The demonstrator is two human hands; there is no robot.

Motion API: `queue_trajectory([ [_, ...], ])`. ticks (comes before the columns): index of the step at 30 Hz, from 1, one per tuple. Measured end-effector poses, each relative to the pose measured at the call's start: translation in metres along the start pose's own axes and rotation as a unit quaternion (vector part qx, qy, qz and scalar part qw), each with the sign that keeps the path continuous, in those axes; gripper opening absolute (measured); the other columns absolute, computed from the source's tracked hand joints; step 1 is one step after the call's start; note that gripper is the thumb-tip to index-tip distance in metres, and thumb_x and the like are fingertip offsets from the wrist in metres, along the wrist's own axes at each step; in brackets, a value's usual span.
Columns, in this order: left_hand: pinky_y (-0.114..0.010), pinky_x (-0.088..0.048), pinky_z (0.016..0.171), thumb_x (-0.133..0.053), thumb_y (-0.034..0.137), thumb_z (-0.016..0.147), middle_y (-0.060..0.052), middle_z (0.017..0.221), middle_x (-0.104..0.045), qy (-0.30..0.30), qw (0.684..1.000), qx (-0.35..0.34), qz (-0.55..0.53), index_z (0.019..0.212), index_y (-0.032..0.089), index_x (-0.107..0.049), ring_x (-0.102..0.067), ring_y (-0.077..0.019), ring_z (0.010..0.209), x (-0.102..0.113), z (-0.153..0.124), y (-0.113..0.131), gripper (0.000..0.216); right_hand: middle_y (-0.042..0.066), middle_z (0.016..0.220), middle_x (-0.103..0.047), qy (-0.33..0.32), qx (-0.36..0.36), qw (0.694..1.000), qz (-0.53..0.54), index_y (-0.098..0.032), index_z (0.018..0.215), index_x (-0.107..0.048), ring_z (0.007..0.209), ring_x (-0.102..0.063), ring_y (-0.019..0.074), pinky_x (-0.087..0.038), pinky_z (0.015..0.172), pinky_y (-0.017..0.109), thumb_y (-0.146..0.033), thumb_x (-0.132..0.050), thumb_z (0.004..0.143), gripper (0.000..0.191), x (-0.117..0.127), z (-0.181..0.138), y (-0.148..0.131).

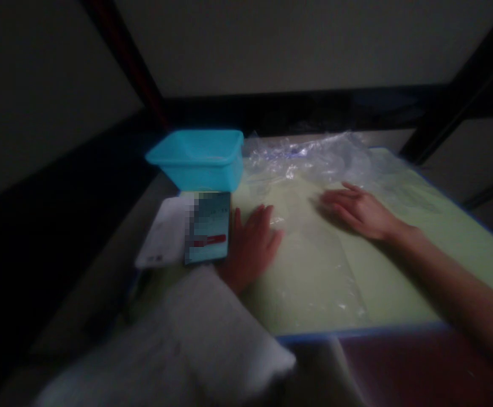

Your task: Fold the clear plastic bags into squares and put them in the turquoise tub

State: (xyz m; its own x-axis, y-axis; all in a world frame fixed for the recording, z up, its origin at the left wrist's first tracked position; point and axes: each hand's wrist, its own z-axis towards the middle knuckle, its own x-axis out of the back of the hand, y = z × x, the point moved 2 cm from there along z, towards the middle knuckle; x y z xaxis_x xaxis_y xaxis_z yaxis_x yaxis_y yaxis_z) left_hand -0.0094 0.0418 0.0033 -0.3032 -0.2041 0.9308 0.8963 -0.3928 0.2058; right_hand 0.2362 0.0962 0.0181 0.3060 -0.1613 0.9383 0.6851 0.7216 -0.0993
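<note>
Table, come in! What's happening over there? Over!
Left grip open, by thin, flat, clear plastic sheet; contact unclear. Right grip open, over pale yellow-green tabletop. Maybe in the way: rectangular lit-screen phone beside left grip; crumpled transparent plastic beyond sheet.

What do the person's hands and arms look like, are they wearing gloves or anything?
No gloves: the left hand and right hand are both bare, each with ordinary human fingers. Plain whitish cloth, seemingly a wide, loose sleeve, comes down near the left wrist. The right forearm has no sleeve, and no watch shows. It's too blurry to spot tiny markings.
</note>
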Motion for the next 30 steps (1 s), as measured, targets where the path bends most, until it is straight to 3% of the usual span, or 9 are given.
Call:
queue_trajectory([
  [3,-0.057,-0.01,0.114,-0.043,0.028,0.093,-0.016,0.134,-0.053,-0.005,1.0,-0.001,-0.001,0.129,0.013,-0.039,-0.045,-0.0256,0.128,0.001,0.0,0.0,0.039,0.014,0.118,-0.065,0.004,-0.007,1.0,0.0,-0.012,0.116,-0.063,0.111,-0.06,0.0264,-0.03,0.107,0.053,-0.032,-0.026,0.096,0.046,0.0,0.001,0.0],
  [9,-0.065,-0.01,0.109,-0.045,0.032,0.092,-0.021,0.147,-0.034,-0.078,0.997,-0.01,-0.019,0.14,0.007,-0.024,-0.023,-0.0335,0.14,-0.01,0.0,-0.001,0.059,0.015,0.125,-0.061,-0.036,-0.004,0.999,-0.006,-0.011,0.124,-0.056,0.118,-0.053,0.028,-0.031,0.105,0.053,-0.034,-0.029,0.096,0.045,-0.008,0.002,-0.001],
  [13,-0.06,-0.011,0.112,-0.043,0.031,0.092,-0.02,0.146,-0.036,-0.049,0.997,-0.021,-0.054,0.14,0.007,-0.025,-0.025,-0.0306,0.14,-0.007,-0.001,-0.001,0.056,0.017,0.125,-0.06,-0.025,-0.004,1.0,-0.007,-0.01,0.124,-0.056,0.118,-0.053,0.029,-0.031,0.105,0.053,-0.034,-0.029,0.096,0.045,-0.008,0.002,-0.001],
  [15,-0.054,-0.014,0.114,-0.042,0.029,0.092,-0.019,0.142,-0.042,-0.033,0.993,-0.065,-0.088,0.137,0.008,-0.031,-0.032,-0.0264,0.137,-0.001,-0.003,0.002,0.051,0.017,0.124,-0.06,-0.018,-0.008,1.0,-0.002,-0.01,0.123,-0.056,0.116,-0.054,0.0285,-0.032,0.104,0.052,-0.033,-0.03,0.096,0.045,-0.007,0.001,-0.001],
  [17,-0.048,-0.016,0.115,-0.043,0.028,0.091,-0.015,0.139,-0.047,-0.044,0.979,-0.155,-0.123,0.134,0.011,-0.036,-0.037,-0.0224,0.134,0.004,-0.006,0.008,0.047,0.016,0.124,-0.061,-0.016,-0.016,1.0,0.006,-0.01,0.123,-0.056,0.115,-0.055,0.0283,-0.034,0.102,0.051,-0.033,-0.031,0.096,0.043,-0.008,0.002,0.0],
  [20,-0.043,-0.019,0.115,-0.045,0.027,0.091,-0.012,0.137,-0.05,-0.097,0.935,-0.308,-0.144,0.131,0.014,-0.042,-0.039,-0.0203,0.132,0.009,-0.015,0.02,0.042,0.016,0.124,-0.061,-0.02,-0.021,0.999,0.018,-0.01,0.123,-0.055,0.113,-0.056,0.0282,-0.036,0.1,0.05,-0.032,-0.032,0.096,0.042,-0.01,0.002,0.0],
  [22,-0.041,-0.02,0.115,-0.045,0.029,0.092,-0.011,0.135,-0.052,-0.13,0.911,-0.368,-0.136,0.131,0.013,-0.044,-0.04,-0.0208,0.132,0.009,-0.019,0.026,0.041,0.015,0.125,-0.06,-0.026,-0.014,0.999,0.029,-0.011,0.124,-0.054,0.113,-0.056,0.0277,-0.037,0.1,0.049,-0.032,-0.032,0.096,0.042,-0.012,0.002,0.0],
  [30,-0.04,-0.028,0.111,-0.042,0.031,0.095,-0.014,0.132,-0.055,-0.133,0.891,-0.41,-0.14,0.13,0.009,-0.046,-0.044,-0.0222,0.128,0.006,-0.024,0.028,0.042,0.015,0.124,-0.06,-0.03,-0.006,0.999,0.023,-0.012,0.127,-0.052,0.112,-0.056,0.0284,-0.037,0.1,0.051,-0.035,-0.034,0.096,0.043,-0.014,0.003,0.004],
])
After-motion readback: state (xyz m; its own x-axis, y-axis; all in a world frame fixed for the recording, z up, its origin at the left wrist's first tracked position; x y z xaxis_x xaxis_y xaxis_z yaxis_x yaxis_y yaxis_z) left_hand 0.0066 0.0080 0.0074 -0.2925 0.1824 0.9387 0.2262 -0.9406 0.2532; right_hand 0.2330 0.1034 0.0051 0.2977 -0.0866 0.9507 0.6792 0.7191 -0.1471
